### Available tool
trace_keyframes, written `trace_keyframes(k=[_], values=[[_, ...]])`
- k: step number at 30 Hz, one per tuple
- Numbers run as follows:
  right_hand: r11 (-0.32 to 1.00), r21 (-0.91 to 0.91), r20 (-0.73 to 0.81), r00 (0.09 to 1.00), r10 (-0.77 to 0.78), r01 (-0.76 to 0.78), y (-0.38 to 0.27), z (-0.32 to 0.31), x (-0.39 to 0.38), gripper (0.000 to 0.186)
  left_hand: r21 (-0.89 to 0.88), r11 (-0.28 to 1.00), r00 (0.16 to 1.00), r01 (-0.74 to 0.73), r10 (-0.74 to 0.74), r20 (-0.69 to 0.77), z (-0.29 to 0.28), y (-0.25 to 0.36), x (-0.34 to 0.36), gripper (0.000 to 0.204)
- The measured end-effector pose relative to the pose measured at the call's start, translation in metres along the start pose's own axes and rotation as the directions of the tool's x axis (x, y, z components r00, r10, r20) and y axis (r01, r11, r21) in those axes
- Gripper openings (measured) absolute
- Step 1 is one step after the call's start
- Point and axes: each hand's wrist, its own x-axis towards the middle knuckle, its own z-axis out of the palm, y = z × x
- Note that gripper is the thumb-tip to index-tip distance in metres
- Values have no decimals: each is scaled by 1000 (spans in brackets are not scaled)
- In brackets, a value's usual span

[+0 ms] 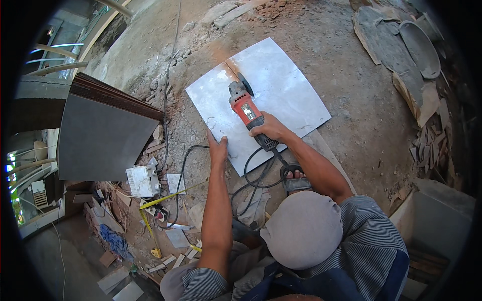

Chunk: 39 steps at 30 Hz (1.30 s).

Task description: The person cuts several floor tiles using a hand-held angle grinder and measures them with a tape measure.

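Note:
A large, pale, square tile (286, 75) lies on the dirt ground in front of me. My right hand (270, 127) is wrapped round the body of a red and black angle grinder (245, 108). Its dark disc (245, 85) stands on edge at the tile, beside a short, dusty cut line near the far edge. Reddish dust spreads around that line. My left hand (218, 149) grips the tile's near left edge, thumb on top; part of its fingers is hidden. From the grinder's rear a black cable (248, 175) loops over the ground beside my sandalled foot (296, 181).
Large dark tiles (105, 135) lean in a stack at left. Nearby are a white box (142, 181), a yellow tape measure (156, 252) with its blade drawn out, tile offcuts (176, 238) and a blue cloth (115, 242). An oval basin (420, 49) lies far right.

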Motion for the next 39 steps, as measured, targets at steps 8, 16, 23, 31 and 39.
trace_keyframes(k=[8,16,23,31,39], values=[[1000,14,-8,1000,-22,22,1,1,1,60,19,1000,1000,4,-4,-12,0,-3,0,72],[1000,5,-3,1000,-18,18,-4,2,-2,58,52,998,999,25,-24,-22,0,-1,0,73],[988,-4,-20,988,-154,154,-16,1,0,58,84,996,997,28,-22,-75,0,-3,1,74],[921,311,-36,971,-237,237,-57,-49,-51,53,36,998,995,53,-50,-82,-5,9,-6,75],[876,396,-274,946,-173,275,-27,-129,-131,48,625,780,967,20,144,-211,-26,67,47,52]])
